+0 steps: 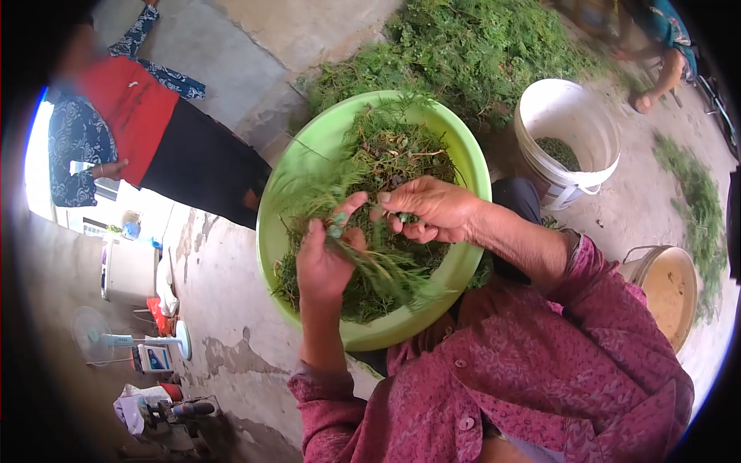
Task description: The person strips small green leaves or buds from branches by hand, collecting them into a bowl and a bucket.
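Note:
Over a light green basin [472,147], both of my hands are close together. My left hand [326,258] is closed round a feathery green plant sprig [386,270], whose fine leaves stick out to both sides and are blurred in part. My right hand [436,208] is closed in a pinch at the sprig's middle, with small green bits at the fingertips. Exactly what those bits are I cannot make out. Beneath the hands, cut stems and leaves [409,150] lie in the basin, some green and some brownish.
Behind the basin spreads a large heap of green plants [463,54]. A white bucket [567,100] with small green matter inside stands to the right, near a tan bucket [668,297]. One person [139,116] stands at left; another person's leg [671,69] shows top right. A fan [147,339] is at left.

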`<state>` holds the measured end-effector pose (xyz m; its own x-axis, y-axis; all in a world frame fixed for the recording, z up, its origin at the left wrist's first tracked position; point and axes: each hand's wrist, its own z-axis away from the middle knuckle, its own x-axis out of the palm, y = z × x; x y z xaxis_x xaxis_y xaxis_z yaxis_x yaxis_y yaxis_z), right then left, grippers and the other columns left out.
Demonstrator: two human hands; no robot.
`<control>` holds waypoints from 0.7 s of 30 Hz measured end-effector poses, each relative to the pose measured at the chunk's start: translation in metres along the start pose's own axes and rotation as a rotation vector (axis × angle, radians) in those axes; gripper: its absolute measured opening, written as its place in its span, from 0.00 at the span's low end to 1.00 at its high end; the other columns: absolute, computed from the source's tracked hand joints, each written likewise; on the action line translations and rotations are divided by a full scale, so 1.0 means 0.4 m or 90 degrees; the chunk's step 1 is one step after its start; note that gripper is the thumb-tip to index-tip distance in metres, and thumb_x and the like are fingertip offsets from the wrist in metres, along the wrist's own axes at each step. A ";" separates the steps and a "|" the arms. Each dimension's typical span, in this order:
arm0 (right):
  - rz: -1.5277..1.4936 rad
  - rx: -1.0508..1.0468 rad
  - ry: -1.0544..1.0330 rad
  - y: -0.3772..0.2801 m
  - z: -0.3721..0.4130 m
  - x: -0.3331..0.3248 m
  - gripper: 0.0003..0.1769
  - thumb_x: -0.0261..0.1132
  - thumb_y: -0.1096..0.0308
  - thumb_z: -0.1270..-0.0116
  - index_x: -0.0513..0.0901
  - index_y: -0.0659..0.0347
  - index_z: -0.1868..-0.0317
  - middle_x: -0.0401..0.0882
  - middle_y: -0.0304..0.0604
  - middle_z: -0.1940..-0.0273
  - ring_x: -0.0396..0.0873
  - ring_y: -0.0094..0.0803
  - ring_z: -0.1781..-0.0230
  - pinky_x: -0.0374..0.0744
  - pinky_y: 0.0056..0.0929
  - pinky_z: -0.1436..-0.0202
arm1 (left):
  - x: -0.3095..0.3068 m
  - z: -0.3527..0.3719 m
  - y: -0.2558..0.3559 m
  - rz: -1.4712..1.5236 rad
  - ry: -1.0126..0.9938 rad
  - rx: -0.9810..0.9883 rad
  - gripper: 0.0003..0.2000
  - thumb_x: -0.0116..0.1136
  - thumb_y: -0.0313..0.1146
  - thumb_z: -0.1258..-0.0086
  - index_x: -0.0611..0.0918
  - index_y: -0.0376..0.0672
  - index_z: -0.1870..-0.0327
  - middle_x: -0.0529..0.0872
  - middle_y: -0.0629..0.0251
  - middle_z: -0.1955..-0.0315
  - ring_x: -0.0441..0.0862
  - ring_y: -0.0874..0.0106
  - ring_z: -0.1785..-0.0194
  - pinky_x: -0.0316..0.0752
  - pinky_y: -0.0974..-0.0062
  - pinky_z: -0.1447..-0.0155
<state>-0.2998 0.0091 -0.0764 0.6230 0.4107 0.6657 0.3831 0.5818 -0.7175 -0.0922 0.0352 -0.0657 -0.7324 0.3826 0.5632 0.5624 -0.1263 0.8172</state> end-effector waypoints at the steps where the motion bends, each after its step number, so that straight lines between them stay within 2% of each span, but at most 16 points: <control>1: 0.017 -0.004 0.008 0.005 -0.002 0.008 0.18 0.62 0.57 0.37 0.77 0.67 0.60 0.71 0.36 0.76 0.62 0.17 0.86 0.57 0.14 0.88 | 0.020 -0.007 -0.015 -0.044 0.049 -0.011 0.23 0.33 0.47 0.26 0.68 0.37 0.42 0.73 0.50 0.45 0.68 0.74 0.73 0.66 0.77 0.68; 2: 0.033 -0.007 0.017 0.012 -0.003 0.014 0.18 0.63 0.57 0.37 0.77 0.66 0.61 0.71 0.36 0.77 0.62 0.16 0.86 0.58 0.14 0.88 | 0.039 -0.012 -0.028 -0.087 0.098 -0.023 0.23 0.32 0.49 0.26 0.68 0.43 0.41 0.75 0.52 0.47 0.63 0.77 0.76 0.62 0.79 0.70; 3: 0.044 -0.036 0.027 0.010 0.004 0.025 0.16 0.64 0.56 0.38 0.79 0.63 0.61 0.72 0.35 0.77 0.62 0.16 0.87 0.56 0.14 0.88 | 0.056 -0.015 -0.032 -0.039 0.073 -0.033 0.23 0.32 0.48 0.26 0.69 0.40 0.42 0.76 0.52 0.49 0.70 0.76 0.71 0.69 0.76 0.66; 4: 0.043 -0.036 0.027 0.016 0.003 0.028 0.16 0.64 0.56 0.38 0.79 0.63 0.61 0.72 0.35 0.77 0.62 0.16 0.87 0.56 0.14 0.88 | 0.048 -0.019 -0.035 -0.039 0.073 -0.035 0.23 0.32 0.48 0.26 0.69 0.40 0.42 0.76 0.52 0.49 0.70 0.76 0.71 0.69 0.76 0.66; 6: 0.127 -0.071 0.095 0.030 -0.002 0.030 0.15 0.64 0.56 0.38 0.81 0.59 0.61 0.73 0.35 0.77 0.62 0.16 0.87 0.56 0.14 0.86 | 0.026 -0.027 -0.045 0.062 0.137 -0.057 0.20 0.36 0.45 0.26 0.71 0.40 0.44 0.78 0.53 0.54 0.76 0.72 0.65 0.75 0.72 0.58; 7: 0.148 -0.193 0.157 0.061 -0.009 0.033 0.13 0.63 0.56 0.37 0.82 0.57 0.62 0.75 0.35 0.75 0.64 0.16 0.84 0.56 0.14 0.84 | 0.029 -0.029 -0.048 0.061 0.135 -0.057 0.20 0.36 0.45 0.26 0.71 0.40 0.44 0.78 0.53 0.54 0.76 0.72 0.65 0.75 0.72 0.58; 8: 0.148 -0.195 0.157 0.094 -0.046 -0.003 0.13 0.63 0.56 0.37 0.82 0.57 0.62 0.75 0.35 0.75 0.64 0.16 0.84 0.56 0.14 0.84 | 0.034 -0.029 -0.052 0.085 0.143 -0.034 0.18 0.38 0.43 0.26 0.72 0.41 0.46 0.79 0.54 0.57 0.77 0.70 0.62 0.76 0.70 0.55; 10: 0.388 -0.707 0.037 0.131 -0.100 -0.046 0.14 0.59 0.57 0.34 0.80 0.59 0.62 0.75 0.35 0.73 0.66 0.16 0.81 0.59 0.15 0.83 | 0.033 -0.025 -0.057 0.108 0.148 -0.011 0.16 0.40 0.42 0.27 0.73 0.41 0.48 0.80 0.55 0.60 0.78 0.69 0.60 0.77 0.68 0.52; 11: 0.387 -0.709 0.038 0.122 -0.084 -0.047 0.14 0.59 0.57 0.34 0.80 0.59 0.62 0.75 0.35 0.73 0.66 0.16 0.81 0.59 0.15 0.83 | 0.024 -0.019 -0.057 0.129 0.146 -0.012 0.15 0.41 0.41 0.27 0.73 0.41 0.49 0.81 0.55 0.61 0.79 0.68 0.59 0.77 0.70 0.53; 13: 0.012 -0.121 0.165 0.016 0.014 0.040 0.15 0.53 0.57 0.30 0.76 0.61 0.60 0.74 0.36 0.70 0.68 0.17 0.79 0.62 0.15 0.82 | 0.010 0.003 -0.053 0.147 0.143 -0.015 0.15 0.41 0.40 0.27 0.74 0.40 0.50 0.81 0.54 0.61 0.81 0.67 0.59 0.77 0.72 0.54; 14: 0.010 -0.126 0.167 0.010 0.005 0.019 0.15 0.53 0.57 0.30 0.76 0.61 0.60 0.74 0.36 0.70 0.68 0.17 0.79 0.62 0.15 0.82 | 0.004 0.016 -0.049 0.133 0.126 -0.004 0.16 0.40 0.42 0.27 0.74 0.40 0.51 0.81 0.54 0.62 0.80 0.67 0.60 0.77 0.71 0.55; 16: -0.198 -0.128 0.032 -0.006 -0.006 -0.013 0.16 0.50 0.57 0.28 0.73 0.63 0.59 0.72 0.36 0.70 0.68 0.19 0.79 0.66 0.15 0.82 | 0.009 0.032 -0.039 0.117 0.103 0.003 0.17 0.39 0.44 0.27 0.74 0.40 0.51 0.81 0.53 0.62 0.80 0.67 0.61 0.77 0.70 0.55; 18: -0.199 -0.124 0.074 -0.012 -0.008 -0.013 0.17 0.48 0.56 0.28 0.73 0.64 0.60 0.71 0.37 0.71 0.69 0.20 0.78 0.68 0.16 0.81 | 0.028 0.041 -0.024 -0.027 0.209 0.016 0.17 0.40 0.49 0.28 0.75 0.47 0.56 0.81 0.56 0.64 0.76 0.67 0.69 0.74 0.68 0.64; 20: -0.228 -0.107 0.032 -0.013 -0.008 -0.014 0.18 0.47 0.56 0.28 0.73 0.65 0.60 0.71 0.38 0.70 0.70 0.21 0.77 0.70 0.16 0.79 | 0.024 0.040 -0.027 -0.024 0.212 0.017 0.19 0.37 0.52 0.28 0.75 0.46 0.60 0.81 0.54 0.63 0.77 0.66 0.67 0.74 0.65 0.63; 21: -0.221 -0.101 0.040 -0.020 -0.002 -0.008 0.18 0.46 0.56 0.27 0.72 0.64 0.60 0.71 0.39 0.68 0.71 0.22 0.76 0.71 0.17 0.78 | 0.028 0.039 -0.029 0.010 0.195 0.026 0.19 0.36 0.52 0.28 0.75 0.46 0.56 0.80 0.52 0.60 0.77 0.66 0.66 0.73 0.67 0.63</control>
<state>-0.3044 0.0024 -0.0731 0.4765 0.1615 0.8642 0.6761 0.5611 -0.4776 -0.1012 0.0553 -0.0708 -0.8016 0.0870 0.5915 0.5850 -0.0905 0.8060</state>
